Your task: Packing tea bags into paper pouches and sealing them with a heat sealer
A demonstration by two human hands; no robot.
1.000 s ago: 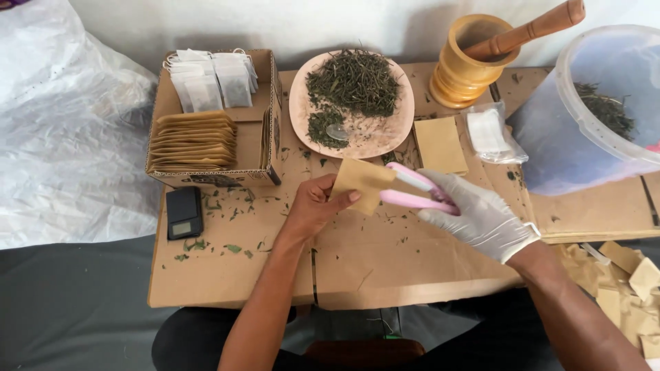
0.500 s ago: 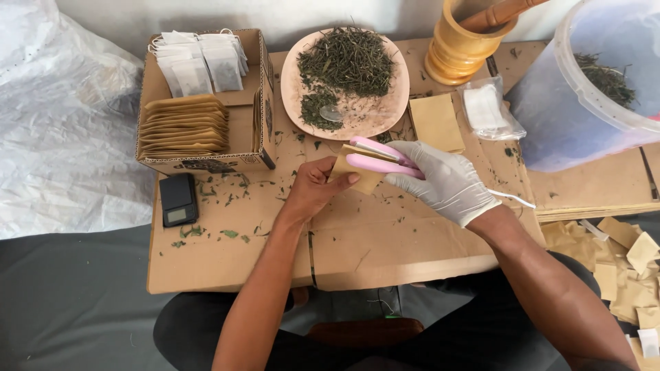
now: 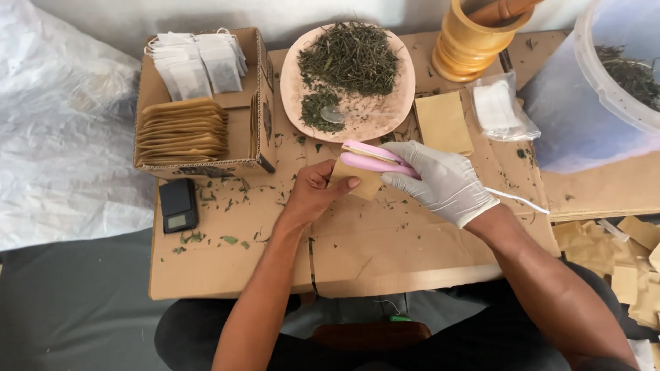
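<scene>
Pinching a tan paper sachet by its left edge, the bare left hand steadies it mid-table. The gloved right hand grips a pink sealer clamped across its top edge. Open cardboard lies below them.

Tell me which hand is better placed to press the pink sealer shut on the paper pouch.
Right, probably. The gloved right hand already grips the pink sealer over the pouch; the bare left hand holds the pouch from below.
</scene>
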